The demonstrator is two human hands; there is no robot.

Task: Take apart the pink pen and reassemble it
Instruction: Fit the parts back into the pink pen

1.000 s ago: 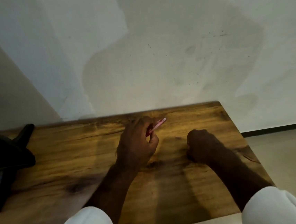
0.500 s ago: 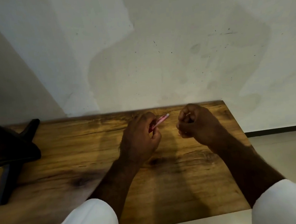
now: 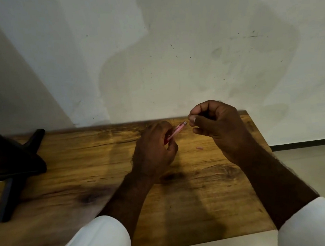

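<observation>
The right hand (image 3: 217, 126), seen as a fist resting on the worktop (image 3: 83, 180) a second ago, has been raised and brought to the 3 o'clock side of the pink pen (image 3: 178, 129). Its fingers are curled, with thumb and forefinger pressed together just beside the pen's free end; whether something small is pinched there cannot be told. The pen itself has hardly been moved: it is gripped in the curled fingers of the left hand (image 3: 154, 149), above the far half of the worktop, its free end pointed toward 2 o'clock. A small pink piece (image 3: 199, 148) has been uncovered on the wood at 5 o'clock from that end, between the two hands. From this it is judged that the pen is already partly taken apart, and that either a further part is about to be pulled from the free end or one fitted back in
</observation>
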